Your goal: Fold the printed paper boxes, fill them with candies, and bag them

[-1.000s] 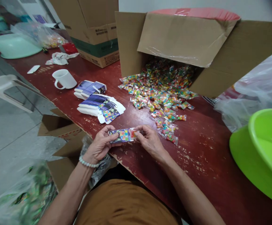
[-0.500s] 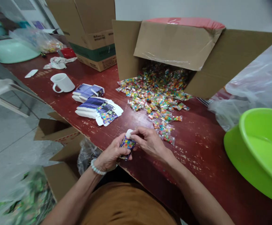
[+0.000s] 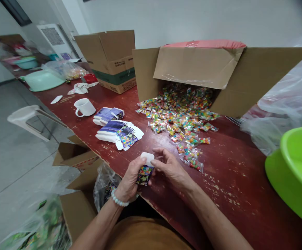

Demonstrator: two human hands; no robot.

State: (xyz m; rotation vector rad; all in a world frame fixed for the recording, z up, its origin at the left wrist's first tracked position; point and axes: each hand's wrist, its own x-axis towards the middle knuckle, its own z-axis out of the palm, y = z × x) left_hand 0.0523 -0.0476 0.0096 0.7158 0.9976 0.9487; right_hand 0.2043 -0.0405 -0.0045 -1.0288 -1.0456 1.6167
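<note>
My left hand [image 3: 131, 175] is closed around a small printed candy box [image 3: 144, 174], dark purple with colourful pictures. A white flap stands up at its top, with my left thumb at the flap's left edge. My right hand [image 3: 170, 169] is at the box's upper right, thumb and forefinger apart, the thumb tip at or just touching the flap. Beyond my hands lie a stack of flattened candy boxes [image 3: 119, 133] and a second stack [image 3: 108, 115]. Small clear bags of coloured candy [image 3: 182, 121] spill across the table to the right.
The spill comes from a tipped cardboard box [image 3: 192, 66]. A white mug [image 3: 85, 107] stands left of the flattened boxes. A green basin [image 3: 291, 166] is at the right. Open cartons [image 3: 79, 205] stand below the table edge, near a white stool [image 3: 33, 118].
The view has tilted up and shifted left. My right fingers have opened from their pinch at the flap, which now stands more exposed. My left thumb has moved up to the flap.
</note>
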